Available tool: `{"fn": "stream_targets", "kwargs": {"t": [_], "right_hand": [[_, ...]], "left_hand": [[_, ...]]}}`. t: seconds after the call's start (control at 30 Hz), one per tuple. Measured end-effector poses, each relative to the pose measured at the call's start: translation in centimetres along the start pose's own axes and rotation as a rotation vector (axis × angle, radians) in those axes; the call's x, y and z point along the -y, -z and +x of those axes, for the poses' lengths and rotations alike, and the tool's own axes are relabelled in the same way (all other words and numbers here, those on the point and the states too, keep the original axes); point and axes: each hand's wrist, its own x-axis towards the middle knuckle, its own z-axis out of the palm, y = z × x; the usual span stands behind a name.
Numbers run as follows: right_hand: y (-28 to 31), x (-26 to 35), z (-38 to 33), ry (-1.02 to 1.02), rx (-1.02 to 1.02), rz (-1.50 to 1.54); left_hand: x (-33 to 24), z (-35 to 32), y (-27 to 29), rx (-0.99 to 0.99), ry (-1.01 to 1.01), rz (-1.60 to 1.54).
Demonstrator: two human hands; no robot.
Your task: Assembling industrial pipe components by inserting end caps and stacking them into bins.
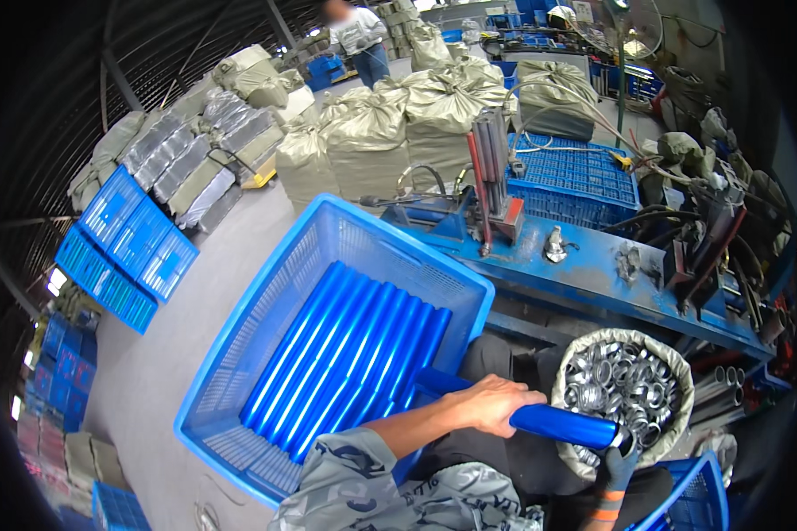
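My bare left hand (487, 405) grips the middle of a shiny blue metal tube (558, 425) held across my lap. My right hand (618, 465), in a dark glove with an orange cuff, sits at the tube's right end, fingers closed around it. Just behind that end is an open sack (568, 361) full of small silver metal rings (618, 382). To my left stands a blue plastic crate (239, 350) holding several matching blue tubes (345, 358) laid side by side.
A blue metal workbench (584, 274) with a clamp fixture (491, 190) and hoses runs across the right. Filled grey sacks (372, 133), stacked blue crates (119, 239) and wrapped bundles (186, 155) stand on the concrete floor. A person (359, 40) stands far back. Another blue crate (691, 500) sits lower right.
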Motion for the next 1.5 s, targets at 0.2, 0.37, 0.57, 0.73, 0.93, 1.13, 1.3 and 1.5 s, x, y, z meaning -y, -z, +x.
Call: {"fn": "stream_targets", "kwargs": {"t": [0.2,0.37,0.57,0.73,0.93,1.13,1.3,1.5], "right_hand": [[-0.3,-2.4,1.8,-0.138,-0.137,0.082],[-5.4,1.6,2.5,-0.172,0.146,0.546],[-4.8,3.9,1.3,-0.092,0.09,0.32],[-4.5,4.3,1.0,-0.079,0.099,0.31],[-3.8,6.8,1.3,-0.103,0.231,-0.013],[-3.9,4.9,1.0,-0.054,0.103,0.273],[-3.5,4.4,0.4,-0.064,0.088,0.234],[-3.4,4.5,0.8,-0.042,0.13,-0.001]], "left_hand": [[2.4,0.4,1.0,-0.156,-0.061,-0.156],[1.8,1.2,1.4,-0.21,0.051,-0.056],[0.0,3.4,1.0,-0.101,0.018,0.027],[-0.5,3.5,0.9,-0.093,0.03,0.099],[-0.6,4.1,0.7,-0.192,-0.034,0.102],[-0.5,4.5,-0.1,-0.099,-0.011,0.124],[-0.4,4.6,-0.1,-0.071,-0.004,0.104],[-0.1,4.9,-0.5,-0.069,-0.019,0.104]]}}
